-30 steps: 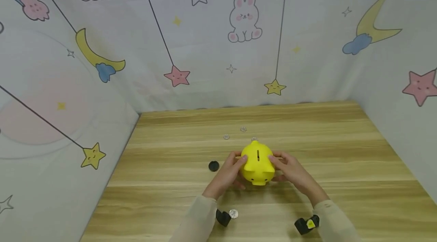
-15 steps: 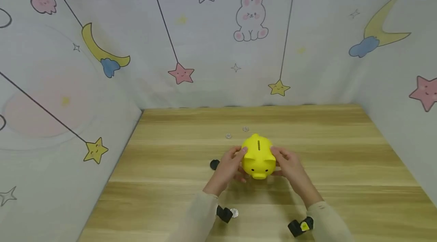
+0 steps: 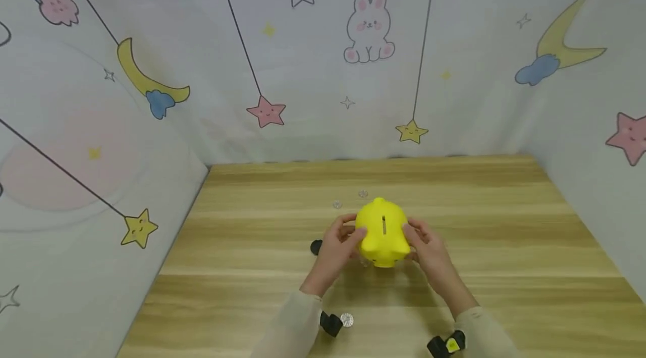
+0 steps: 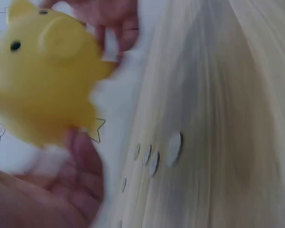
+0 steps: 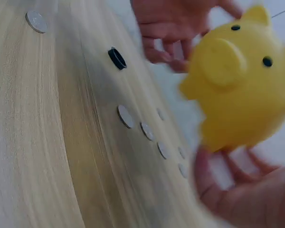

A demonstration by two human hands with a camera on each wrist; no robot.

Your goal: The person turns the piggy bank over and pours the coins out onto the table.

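A yellow piggy bank (image 3: 382, 234) is held in the air by both hands, its coin slot facing up in the head view. My left hand (image 3: 335, 254) grips its left side, thumb on top. On the opposite side my right hand (image 3: 430, 254) grips it the same way. Both wrist views show the snout and legs raised off the wooden table. Several coins (image 5: 125, 116) lie on the table below the bank; the head view hides most of them. A black round cap (image 5: 117, 58) rests beside them, partly behind my left hand in the head view.
Two coins (image 3: 363, 193) lie behind the bank, and another coin (image 3: 346, 320) sits near the left sleeve. Black wrist devices (image 3: 446, 344) are worn at both cuffs. Printed cloth walls (image 3: 303, 66) bound the wooden table (image 3: 242, 234) at the back and sides.
The piggy bank first tipped so its face showed, then tilted back so the face is mostly hidden. It looks slightly larger in the head view, and the coin behind it is now covered.
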